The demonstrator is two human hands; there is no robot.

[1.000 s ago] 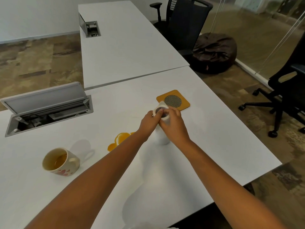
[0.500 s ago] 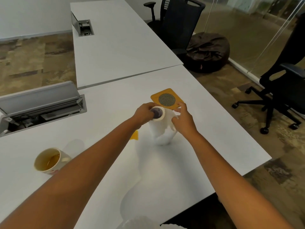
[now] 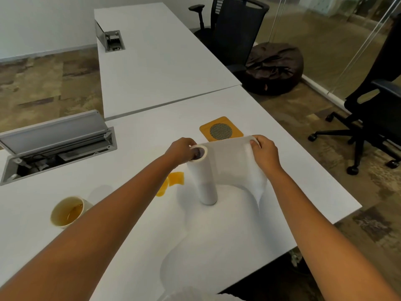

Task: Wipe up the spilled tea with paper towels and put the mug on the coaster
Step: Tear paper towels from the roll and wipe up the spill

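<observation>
A white paper towel roll [image 3: 205,181] stands upright on the white table [image 3: 293,174]. My left hand [image 3: 181,149] grips the roll's top, one finger in its core. My right hand [image 3: 264,152] pinches the loose sheet [image 3: 234,161] and holds it stretched out to the right of the roll. An orange tea puddle [image 3: 171,183] lies just left of the roll, partly hidden by my left forearm. A cream mug [image 3: 68,210] with tea in it sits at the left, behind that forearm. The wooden coaster [image 3: 221,128] with a mesh centre lies beyond my hands.
An open cable box [image 3: 57,148] with a raised lid is sunk into the table at the left. A second white table [image 3: 158,55] adjoins at the back. Black office chairs [image 3: 368,118] and a dark beanbag [image 3: 275,66] stand on the floor to the right.
My right hand has moved right and drawn a sheet off the roll. My left hand stays on the roll's top. The view has shifted slightly.
</observation>
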